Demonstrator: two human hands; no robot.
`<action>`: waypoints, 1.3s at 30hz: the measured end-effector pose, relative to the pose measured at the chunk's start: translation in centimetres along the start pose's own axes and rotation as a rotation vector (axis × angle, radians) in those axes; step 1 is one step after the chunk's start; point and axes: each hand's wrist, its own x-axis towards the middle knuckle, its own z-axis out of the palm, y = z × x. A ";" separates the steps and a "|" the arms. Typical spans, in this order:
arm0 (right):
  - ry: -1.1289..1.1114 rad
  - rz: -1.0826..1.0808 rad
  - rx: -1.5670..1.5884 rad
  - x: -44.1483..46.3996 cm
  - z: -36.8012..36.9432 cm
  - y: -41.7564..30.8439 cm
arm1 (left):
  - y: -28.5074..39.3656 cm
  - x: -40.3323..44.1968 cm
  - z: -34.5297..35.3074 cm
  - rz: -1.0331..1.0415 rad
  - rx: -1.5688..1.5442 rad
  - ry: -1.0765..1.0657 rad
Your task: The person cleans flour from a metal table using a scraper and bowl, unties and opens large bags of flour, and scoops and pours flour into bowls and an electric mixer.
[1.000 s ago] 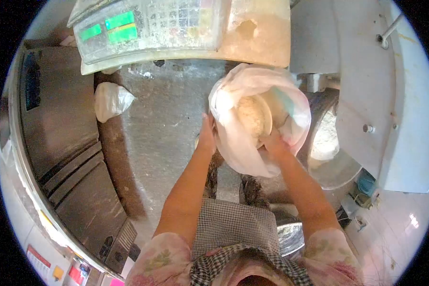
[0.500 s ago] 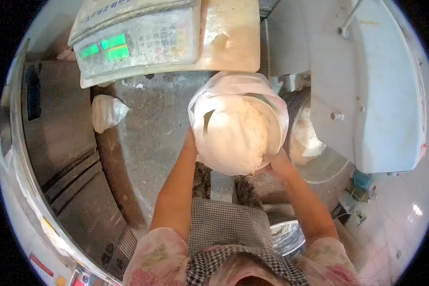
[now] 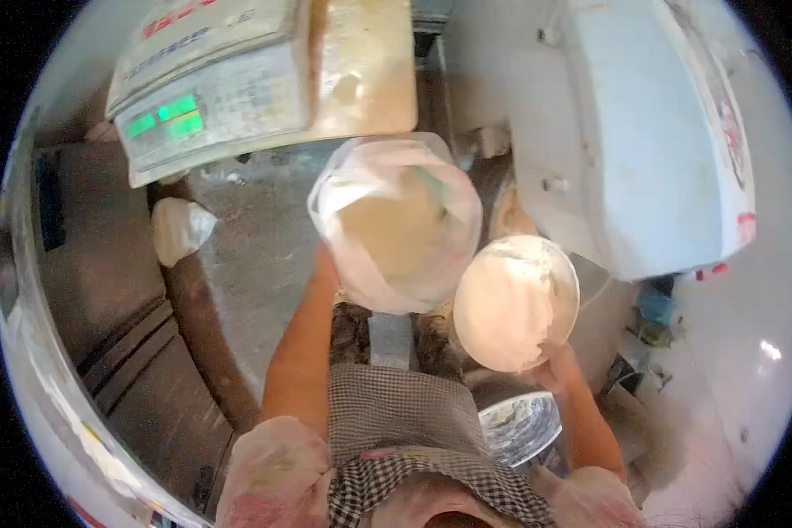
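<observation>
In front of me is an open, whitish plastic bag, blurred, with pale contents low inside it. My left hand is at the bag's left side and holds it; the fingers are mostly hidden behind the plastic. To the right of the bag is a round bowl filled with white, flour-like powder. My right hand grips the bowl at its lower right rim. The bowl is close to the bag's right edge.
A digital scale with lit green displays stands ahead on a pale board. A white machine housing is at the right. A small tied bag lies at left, near a metal cabinet. A floury metal basin is below right.
The bowl of powder was over the bag's mouth; my right hand has moved it right and toward me, out of the bag. My left hand still holds the bag. The view has shifted.
</observation>
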 end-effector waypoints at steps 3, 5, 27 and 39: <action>0.096 -0.043 -0.120 -0.6 -5.1 -0.4 | 0.0 0.5 0.0 0.180 0.140 -0.092; 0.193 -0.087 -0.114 -0.8 -6.8 -1.4 | 0.4 0.6 0.5 -0.016 -0.316 -0.125; 1.095 -0.705 -1.629 12.2 -12.6 -9.3 | 2.3 -0.7 1.3 -0.103 -0.322 -0.092; 0.340 -0.523 -0.163 9.1 -12.3 -4.3 | 1.7 -0.7 -2.6 -0.102 -0.251 -0.119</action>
